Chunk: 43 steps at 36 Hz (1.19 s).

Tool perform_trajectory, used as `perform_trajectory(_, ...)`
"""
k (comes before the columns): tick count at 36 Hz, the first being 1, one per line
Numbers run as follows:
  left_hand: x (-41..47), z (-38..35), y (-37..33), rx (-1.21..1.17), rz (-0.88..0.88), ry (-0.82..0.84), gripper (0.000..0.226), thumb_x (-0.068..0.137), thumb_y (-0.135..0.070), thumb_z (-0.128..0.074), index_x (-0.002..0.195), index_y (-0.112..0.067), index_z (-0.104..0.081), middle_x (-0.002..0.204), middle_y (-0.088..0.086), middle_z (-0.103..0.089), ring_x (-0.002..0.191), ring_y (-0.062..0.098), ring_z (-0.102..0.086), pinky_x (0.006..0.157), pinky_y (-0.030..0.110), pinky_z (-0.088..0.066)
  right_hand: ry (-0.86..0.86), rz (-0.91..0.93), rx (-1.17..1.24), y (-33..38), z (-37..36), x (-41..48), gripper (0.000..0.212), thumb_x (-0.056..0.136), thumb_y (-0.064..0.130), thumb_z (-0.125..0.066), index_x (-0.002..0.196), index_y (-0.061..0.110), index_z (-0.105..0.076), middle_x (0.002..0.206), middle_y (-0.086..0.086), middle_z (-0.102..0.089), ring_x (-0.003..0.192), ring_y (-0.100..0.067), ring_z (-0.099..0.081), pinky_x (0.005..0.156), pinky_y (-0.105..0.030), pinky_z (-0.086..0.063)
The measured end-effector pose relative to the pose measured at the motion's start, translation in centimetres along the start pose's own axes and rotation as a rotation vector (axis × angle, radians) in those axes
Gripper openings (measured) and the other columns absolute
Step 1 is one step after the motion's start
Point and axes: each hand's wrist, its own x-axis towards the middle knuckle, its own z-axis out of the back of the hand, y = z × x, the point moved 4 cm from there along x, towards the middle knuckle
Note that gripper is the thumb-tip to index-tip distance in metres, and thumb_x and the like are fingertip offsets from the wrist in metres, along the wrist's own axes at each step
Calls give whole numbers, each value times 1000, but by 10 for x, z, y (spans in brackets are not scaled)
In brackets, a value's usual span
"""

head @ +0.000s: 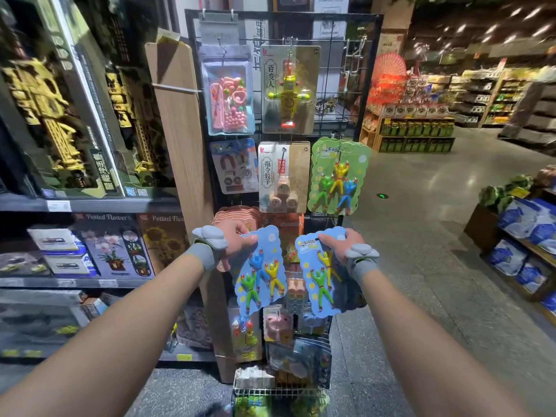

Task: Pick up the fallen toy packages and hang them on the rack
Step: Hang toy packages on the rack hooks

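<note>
I hold two blue toy packages in front of a black wire rack (365,121). My left hand (237,240) grips the top of the left blue package (261,272), a card with blue, green and yellow climbing figures. My right hand (340,243) grips the top of the right blue package (320,278), with yellow and green figures. Both cards hang at mid-height of the rack, just below a stack of green packages (338,176) of the same toy on a hook. Grey bands sit on both wrists.
Other toy cards hang on the rack: a pink set (228,100), a yellow robot card (288,91) and a dice card (282,179). A wire basket (276,395) stands at its foot. Boxed toys fill shelves (90,203) on the left. An open aisle floor (421,236) runs to the right.
</note>
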Motion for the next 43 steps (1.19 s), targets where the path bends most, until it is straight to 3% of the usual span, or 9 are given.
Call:
perform_trajectory(4, 13, -2, -12, 1, -34, 9, 29, 86, -41, -71, 67, -21, -60, 70, -8, -59, 67, 12, -52, 57, 24, -39, -66, -34, 83, -2, 9, 13, 86, 80, 58, -68, 143, 7, -40, 142, -13, -49, 123, -36, -51, 97, -45, -46)
perform_trajectory(7, 24, -2, -14, -11, -38, 3, 31, 82, -46, -72, 65, -24, -59, 72, -8, -63, 68, 12, -56, 62, 26, -46, -93, -42, 97, -6, 13, 24, 84, 77, 61, -69, 138, 9, -44, 137, -12, -54, 118, -36, -55, 96, -48, -49)
perform_trajectory(13, 32, 2, -24, 10, -37, -17, 27, 84, -43, -72, 69, -24, -61, 76, -7, -64, 70, 11, -57, 57, 24, -41, -106, -73, 54, -5, 16, 36, 72, 86, 52, -65, 135, 2, -46, 136, -16, -53, 119, -36, -54, 93, -41, -46)
perform_trajectory(19, 39, 1, -19, -16, -43, 3, 28, 84, -42, -72, 69, -21, -62, 78, -5, -64, 72, 13, -57, 63, 26, -46, -111, -100, 24, -7, 10, 45, 75, 87, 52, -64, 140, 4, -41, 142, -15, -48, 124, -36, -50, 92, -40, -44)
perform_trajectory(25, 42, 0, -8, -23, -38, 6, 32, 76, -54, -71, 69, -23, -65, 76, -6, -67, 72, 15, -60, 73, 37, -55, -131, -75, -28, -4, 7, 47, 75, 88, 57, -59, 140, 5, -42, 140, -15, -49, 125, -37, -48, 90, -39, -42)
perform_trajectory(29, 38, -5, -7, -40, -57, 3, 31, 84, -39, -72, 75, -10, -66, 74, -4, -62, 70, 15, -54, 71, 34, -50, -129, -69, -42, -3, 4, 50, 77, 89, 58, -58, 141, 5, -40, 141, -15, -49, 124, -36, -49, 90, -39, -42)
perform_trajectory(37, 43, -11, -2, 13, -81, 7, 35, 85, -40, -70, 75, -7, -65, 71, -3, -58, 69, 15, -51, 71, 39, -51, -145, -76, 14, -12, 9, 61, 75, 90, 60, -55, 139, 5, -41, 140, -15, -49, 122, -38, -50, 92, -41, -42)
perform_trajectory(43, 49, -19, 0, 38, -62, 34, 30, 84, -43, -70, 65, -23, -58, 71, -6, -61, 70, 15, -56, 73, 37, -52, -121, -72, 77, -17, 2, 67, 76, 95, 58, -46, 147, 5, -30, 150, -14, -39, 130, -38, -44, 100, -46, -39)
